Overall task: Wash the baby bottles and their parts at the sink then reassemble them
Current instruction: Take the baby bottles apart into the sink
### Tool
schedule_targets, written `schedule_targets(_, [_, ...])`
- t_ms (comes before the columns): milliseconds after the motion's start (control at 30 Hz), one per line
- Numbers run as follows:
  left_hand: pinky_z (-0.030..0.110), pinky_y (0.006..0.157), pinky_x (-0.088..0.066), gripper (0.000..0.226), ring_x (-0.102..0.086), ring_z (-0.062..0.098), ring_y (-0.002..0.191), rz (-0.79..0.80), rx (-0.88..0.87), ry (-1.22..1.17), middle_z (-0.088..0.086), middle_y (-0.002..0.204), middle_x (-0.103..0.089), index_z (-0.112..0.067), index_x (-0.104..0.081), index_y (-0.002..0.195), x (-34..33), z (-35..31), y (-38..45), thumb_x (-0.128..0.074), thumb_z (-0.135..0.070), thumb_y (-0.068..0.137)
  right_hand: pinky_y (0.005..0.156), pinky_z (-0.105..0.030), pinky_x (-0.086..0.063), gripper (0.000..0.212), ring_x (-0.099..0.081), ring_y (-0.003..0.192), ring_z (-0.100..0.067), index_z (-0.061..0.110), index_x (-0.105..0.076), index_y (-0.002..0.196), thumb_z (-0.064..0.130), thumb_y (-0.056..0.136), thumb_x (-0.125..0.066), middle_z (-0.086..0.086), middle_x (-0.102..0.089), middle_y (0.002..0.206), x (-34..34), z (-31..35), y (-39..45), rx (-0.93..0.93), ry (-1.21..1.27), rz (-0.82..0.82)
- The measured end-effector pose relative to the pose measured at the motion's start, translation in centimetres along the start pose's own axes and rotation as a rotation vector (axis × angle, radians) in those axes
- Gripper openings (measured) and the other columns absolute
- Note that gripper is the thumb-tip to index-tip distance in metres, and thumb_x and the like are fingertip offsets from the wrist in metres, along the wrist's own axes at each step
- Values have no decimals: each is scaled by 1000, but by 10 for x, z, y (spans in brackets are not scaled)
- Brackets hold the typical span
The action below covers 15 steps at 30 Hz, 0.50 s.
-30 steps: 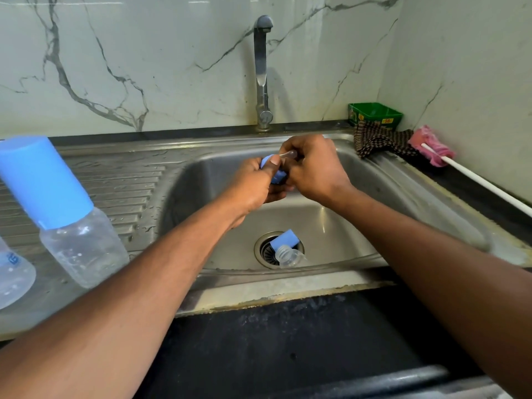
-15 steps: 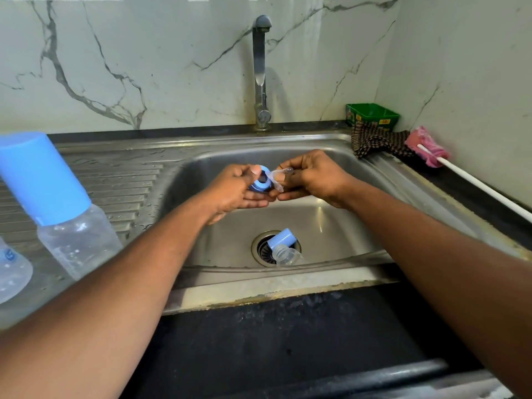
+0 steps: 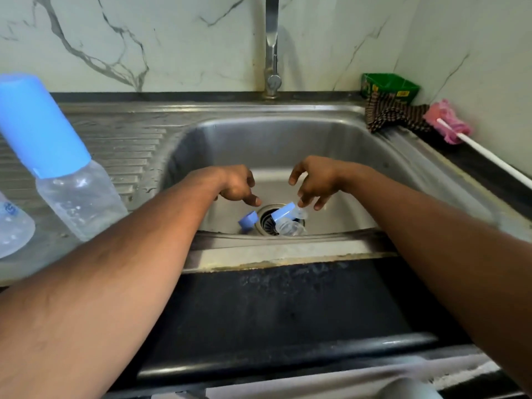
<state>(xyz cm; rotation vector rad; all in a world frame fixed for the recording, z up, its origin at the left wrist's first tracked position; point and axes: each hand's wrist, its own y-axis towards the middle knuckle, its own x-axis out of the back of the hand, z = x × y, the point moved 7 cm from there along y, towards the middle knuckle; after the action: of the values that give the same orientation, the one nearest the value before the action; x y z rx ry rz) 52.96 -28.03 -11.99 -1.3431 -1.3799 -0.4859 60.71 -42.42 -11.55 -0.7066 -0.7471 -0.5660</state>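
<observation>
Both hands lowered, left hand and right hand grips released, blue ring dropped in sink

The brushed stainless-steel sink basin looks dull and faintly streaked. The clear plastic baby bottle with a matt blue plastic cap is wet. Glossy white veined marble wall; brown striped woven cloth; fluffy pink sponge brush.
</observation>
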Motion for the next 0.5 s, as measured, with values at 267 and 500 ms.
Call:
schedule_targets(267, [33,99,-46,41,-57,20,120,-567,-326,56,-2,132,-62,-28,-61,129,70,-56,-106,-66,-18,89,79,-33,-55,39,-66,86,-19,11,-63,106,1,74,-83,-8,-70,99,8,74,-44,334,68,-209])
schedule_targets(500, [47,112,-34,45,-61,28,115,-1254,-830,92,6,114,-71,-9,-78,94,87,-30,-282,-43,10,74,71,-2,-41,56,-56,91,7,29,-52,104,22,62,-87,21,-54,98,-37,188,-118,687,270,-111])
